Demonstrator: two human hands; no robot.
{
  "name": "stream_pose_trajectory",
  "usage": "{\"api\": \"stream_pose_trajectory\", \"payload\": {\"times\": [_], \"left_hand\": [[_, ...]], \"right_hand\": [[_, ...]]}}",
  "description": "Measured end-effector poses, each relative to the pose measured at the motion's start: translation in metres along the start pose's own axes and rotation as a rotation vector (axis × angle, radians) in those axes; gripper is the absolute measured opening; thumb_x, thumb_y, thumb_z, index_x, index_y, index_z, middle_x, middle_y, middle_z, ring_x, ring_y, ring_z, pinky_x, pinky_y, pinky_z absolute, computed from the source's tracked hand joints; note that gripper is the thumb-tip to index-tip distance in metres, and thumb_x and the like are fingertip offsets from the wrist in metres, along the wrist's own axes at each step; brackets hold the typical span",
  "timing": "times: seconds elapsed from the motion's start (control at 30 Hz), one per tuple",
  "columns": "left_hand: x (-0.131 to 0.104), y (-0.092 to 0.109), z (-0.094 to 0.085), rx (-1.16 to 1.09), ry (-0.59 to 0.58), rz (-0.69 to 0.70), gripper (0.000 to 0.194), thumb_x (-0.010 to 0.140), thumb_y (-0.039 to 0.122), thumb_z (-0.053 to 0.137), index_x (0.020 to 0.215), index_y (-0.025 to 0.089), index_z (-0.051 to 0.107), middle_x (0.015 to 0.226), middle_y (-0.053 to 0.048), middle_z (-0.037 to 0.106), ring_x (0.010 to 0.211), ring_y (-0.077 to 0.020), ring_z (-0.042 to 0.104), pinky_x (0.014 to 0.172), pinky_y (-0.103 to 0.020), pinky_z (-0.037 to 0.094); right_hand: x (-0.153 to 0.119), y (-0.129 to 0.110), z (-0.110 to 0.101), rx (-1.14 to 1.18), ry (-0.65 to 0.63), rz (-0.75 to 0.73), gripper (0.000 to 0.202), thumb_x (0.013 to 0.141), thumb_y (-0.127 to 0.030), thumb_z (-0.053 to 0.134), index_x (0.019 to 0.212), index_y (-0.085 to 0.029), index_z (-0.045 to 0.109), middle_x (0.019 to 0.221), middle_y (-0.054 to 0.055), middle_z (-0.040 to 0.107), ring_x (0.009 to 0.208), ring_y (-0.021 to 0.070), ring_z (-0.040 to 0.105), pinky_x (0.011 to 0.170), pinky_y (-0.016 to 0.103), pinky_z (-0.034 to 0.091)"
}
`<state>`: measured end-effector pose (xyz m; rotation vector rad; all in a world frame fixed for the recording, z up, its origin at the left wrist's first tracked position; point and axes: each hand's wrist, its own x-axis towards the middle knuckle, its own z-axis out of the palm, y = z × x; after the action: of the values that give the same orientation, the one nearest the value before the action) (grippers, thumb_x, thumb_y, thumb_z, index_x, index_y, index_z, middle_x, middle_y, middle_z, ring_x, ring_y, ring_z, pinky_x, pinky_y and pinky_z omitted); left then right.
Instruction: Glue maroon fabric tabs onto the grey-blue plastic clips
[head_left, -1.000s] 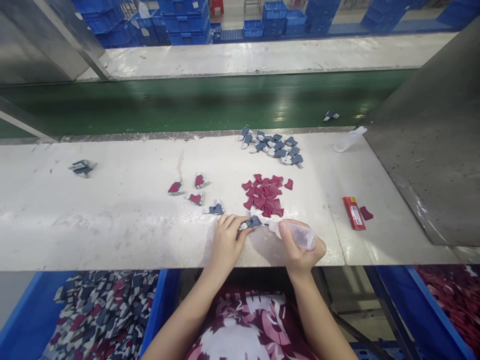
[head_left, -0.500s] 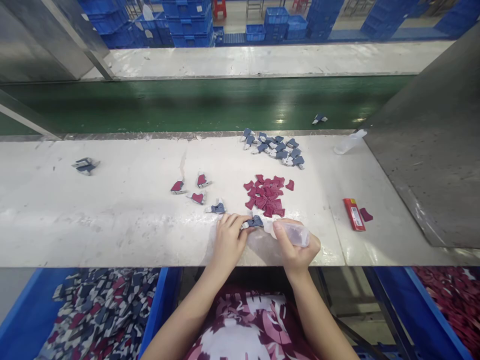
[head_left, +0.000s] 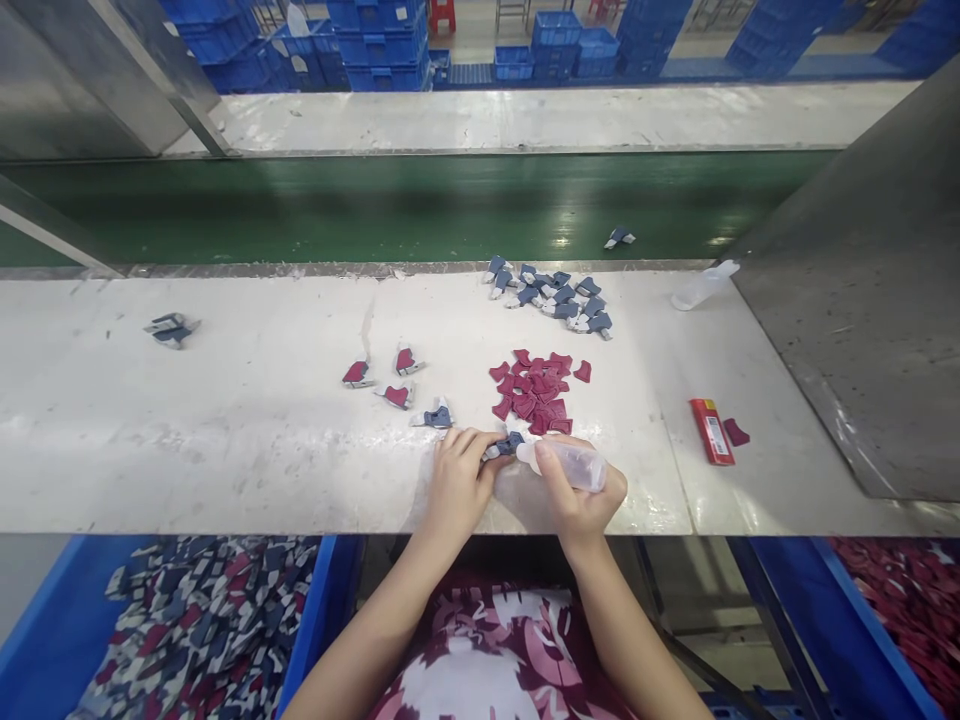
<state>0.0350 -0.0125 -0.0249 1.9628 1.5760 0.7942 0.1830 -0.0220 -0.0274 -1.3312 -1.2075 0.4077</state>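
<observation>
My left hand [head_left: 459,478] pinches a blue-and-white piece [head_left: 508,446] by its left end, just above the white table. Closed around a clear squeeze bottle [head_left: 574,467], my right hand [head_left: 589,505] holds it lying nearly flat, its nozzle at the blue face of the piece. Another blue-and-white piece [head_left: 436,415] lies just beyond my left fingers. Three pieces with red tops, one of them a red-topped piece [head_left: 396,396], rest further left. Behind my hands is a heap of flat red pieces [head_left: 534,388], and past it a group of blue-and-white pieces [head_left: 559,295].
A red box [head_left: 712,432] and a second clear bottle [head_left: 703,286] are on the right. A green belt [head_left: 337,205] runs behind the table [head_left: 247,430], carrying one piece [head_left: 619,237]. Blue bins [head_left: 321,590] of parts stand below the front edge. A metal panel [head_left: 870,300] borders the right side.
My right hand has moved left with the bottle, bringing the nozzle onto the blue piece. The piece on the green belt has shifted left. My left hand has barely moved.
</observation>
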Motion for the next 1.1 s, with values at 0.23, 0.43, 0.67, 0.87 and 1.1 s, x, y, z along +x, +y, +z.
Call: {"api": "stream_pose_trajectory", "payload": {"times": [0.23,0.43,0.67,0.87,1.1], "left_hand": [[0.0,0.0,0.0,0.003,0.007,0.006,0.015,0.09,0.017,0.066,0.105,0.021,0.068,0.099,-0.004,0.073,0.097,-0.0261,0.059,0.085,-0.04,0.043],[0.0,-0.001,0.001,0.007,0.015,0.008,0.014,0.091,0.018,0.066,0.103,0.023,0.067,0.099,-0.003,0.073,0.098,-0.0263,0.059,0.085,-0.04,0.044],[0.0,-0.001,0.001,-0.001,0.02,0.012,0.013,0.091,0.018,0.067,0.104,0.022,0.068,0.099,-0.003,0.073,0.097,-0.0257,0.059,0.085,-0.04,0.045],[0.0,-0.003,0.001,0.001,0.044,0.028,0.013,0.091,0.02,0.067,0.104,0.021,0.069,0.099,-0.004,0.072,0.096,-0.025,0.059,0.087,-0.04,0.046],[0.007,-0.002,-0.014,0.044,-0.02,0.13,0.037,0.092,0.019,0.064,0.128,0.022,0.061,0.107,-0.007,0.067,0.103,-0.0256,0.059,0.09,-0.04,0.05]], "right_hand": [[0.0,0.001,0.002,0.001,0.006,-0.006,0.013,0.08,-0.028,0.075,0.085,-0.017,0.073,0.079,0.006,0.076,0.068,0.0206,0.073,0.065,0.032,0.06],[0.001,0.0,0.001,-0.008,0.011,0.017,0.016,0.08,-0.032,0.075,0.086,-0.017,0.073,0.079,0.007,0.076,0.067,0.0213,0.072,0.063,0.033,0.06],[0.0,-0.001,0.001,0.022,-0.004,0.028,0.014,0.08,-0.03,0.074,0.086,-0.017,0.073,0.078,0.006,0.075,0.067,0.0201,0.071,0.063,0.032,0.058],[0.02,0.01,-0.025,-0.06,0.25,0.156,0.031,0.073,-0.041,0.08,0.089,-0.016,0.069,0.083,0.005,0.07,0.073,0.0206,0.068,0.065,0.033,0.056],[0.067,0.048,-0.07,-0.012,0.4,0.201,0.058,0.058,-0.038,0.09,0.101,-0.021,0.056,0.101,0.004,0.068,0.102,0.026,0.069,0.096,0.047,0.053]]}}
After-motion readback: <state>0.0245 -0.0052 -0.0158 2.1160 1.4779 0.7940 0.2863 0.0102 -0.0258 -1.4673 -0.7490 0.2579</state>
